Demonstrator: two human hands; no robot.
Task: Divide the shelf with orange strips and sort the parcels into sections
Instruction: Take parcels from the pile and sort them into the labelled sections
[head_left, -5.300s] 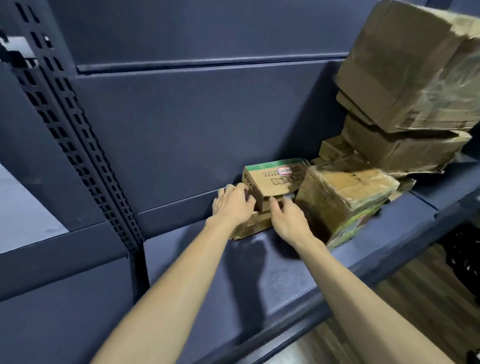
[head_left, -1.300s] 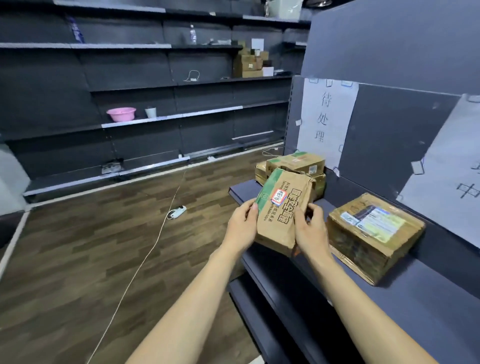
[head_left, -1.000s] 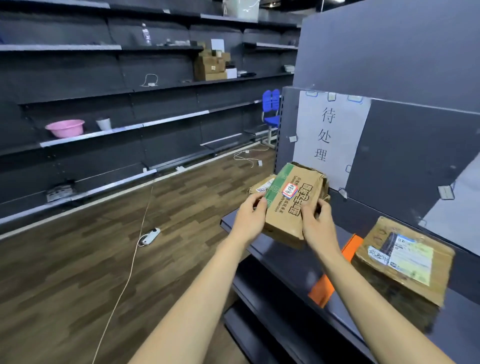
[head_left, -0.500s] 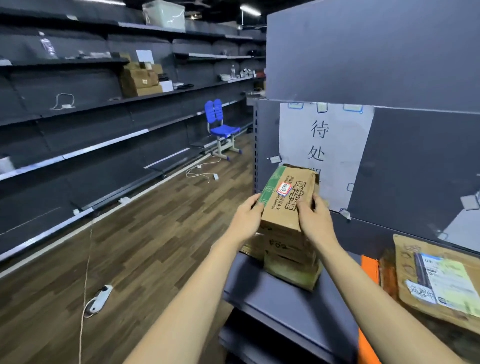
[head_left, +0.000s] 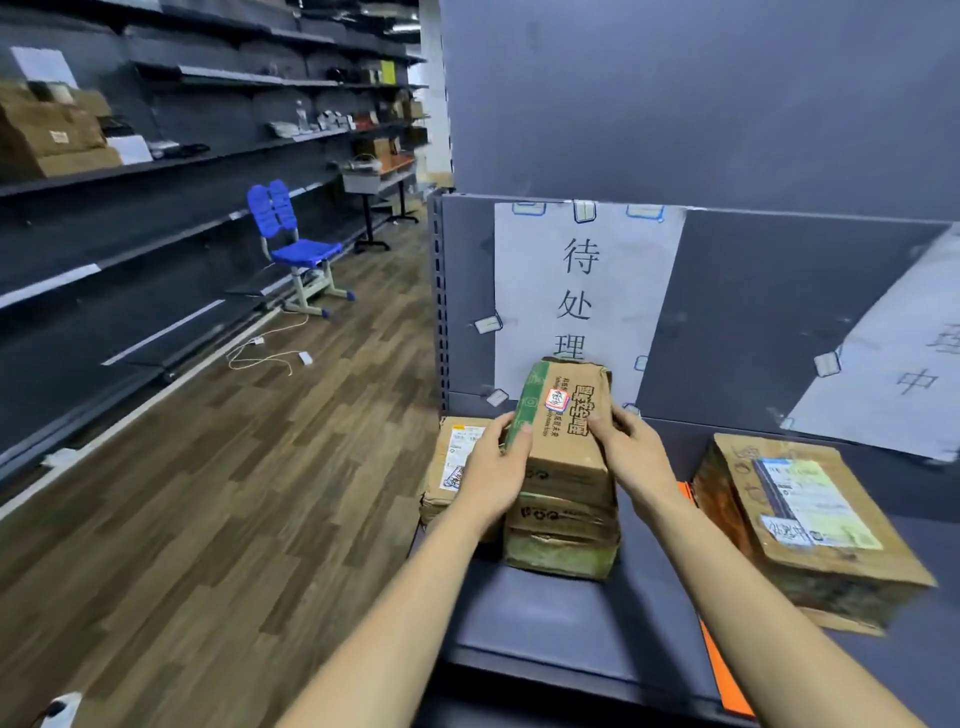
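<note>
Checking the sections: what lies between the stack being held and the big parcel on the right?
In the head view, bare shelf and an orange strip partly behind the right arm.

Wood-plank floor (head_left: 218, 493), dark wall shelving (head_left: 156, 171) along the left. Blue chair (head_left: 293, 244) beside it; white cable (head_left: 265, 353) loose on floor. Small desk (head_left: 379, 176) beyond.

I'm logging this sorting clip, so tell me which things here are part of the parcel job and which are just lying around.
Job: green-edged parcel held by left hand and right hand; parcel stack; labelled parcel; orange strip; paper sign.

Lying about: blue chair; white cable.
</note>
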